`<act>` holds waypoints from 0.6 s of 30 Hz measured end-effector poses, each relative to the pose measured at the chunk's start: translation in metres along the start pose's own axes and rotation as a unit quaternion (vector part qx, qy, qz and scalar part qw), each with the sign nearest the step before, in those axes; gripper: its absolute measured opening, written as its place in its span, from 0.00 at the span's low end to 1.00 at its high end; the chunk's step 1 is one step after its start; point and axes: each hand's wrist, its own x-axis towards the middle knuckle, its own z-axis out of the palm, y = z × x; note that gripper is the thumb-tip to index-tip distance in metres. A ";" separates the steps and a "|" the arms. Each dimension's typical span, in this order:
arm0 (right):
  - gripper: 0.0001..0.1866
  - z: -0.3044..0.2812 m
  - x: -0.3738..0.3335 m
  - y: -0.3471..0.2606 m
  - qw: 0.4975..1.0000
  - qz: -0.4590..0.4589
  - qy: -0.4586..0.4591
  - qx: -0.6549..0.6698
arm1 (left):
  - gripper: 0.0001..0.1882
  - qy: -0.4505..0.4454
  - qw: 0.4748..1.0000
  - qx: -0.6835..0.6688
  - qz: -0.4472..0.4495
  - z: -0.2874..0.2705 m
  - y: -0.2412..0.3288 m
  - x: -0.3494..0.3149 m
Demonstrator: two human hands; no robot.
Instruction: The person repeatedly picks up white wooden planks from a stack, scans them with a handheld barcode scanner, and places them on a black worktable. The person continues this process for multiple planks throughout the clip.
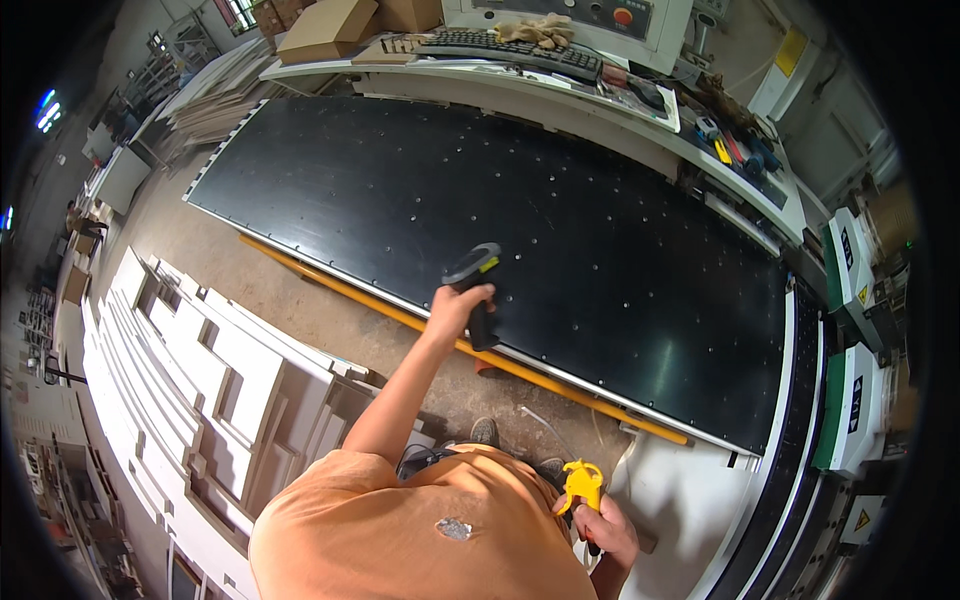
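Note:
My left hand (455, 310) is closed around the grip of a dark grey handheld barcode scanner (472, 266) with a small yellow label. It holds the scanner over the front edge of a long black machine table (350, 170) dotted with small pale studs or holes. Low on the right, beside my body, my right hand (609, 532) grips a yellow air blow gun (581, 484), and part of its handle is hidden by the fingers. A white surface (680, 500) lies just right of that hand.
Stacks of white panels (240, 370) fill the floor at left. A yellow bar (560, 382) runs along the table's front. Behind it, a shelf carries a keyboard (510, 50), gloves (537, 32) and tools. White-and-green machine units (850, 410) stand at right.

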 end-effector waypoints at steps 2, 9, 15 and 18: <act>0.15 0.002 0.010 -0.014 0.999 -0.016 -0.044 0.013 | 0.13 0.034 0.999 0.020 -0.026 -0.023 0.009 0.004; 0.21 -0.067 0.031 0.027 0.905 -0.008 0.425 0.009 | 0.16 0.060 0.998 0.019 -0.030 -0.024 -0.010 0.009; 0.29 -0.192 0.028 0.144 0.495 -0.063 0.859 0.115 | 0.15 -0.005 0.993 0.100 -0.063 0.021 -0.021 0.025; 0.23 -0.236 0.090 0.210 0.406 -0.279 0.819 0.293 | 0.15 -0.025 0.989 0.126 -0.074 0.051 -0.029 0.041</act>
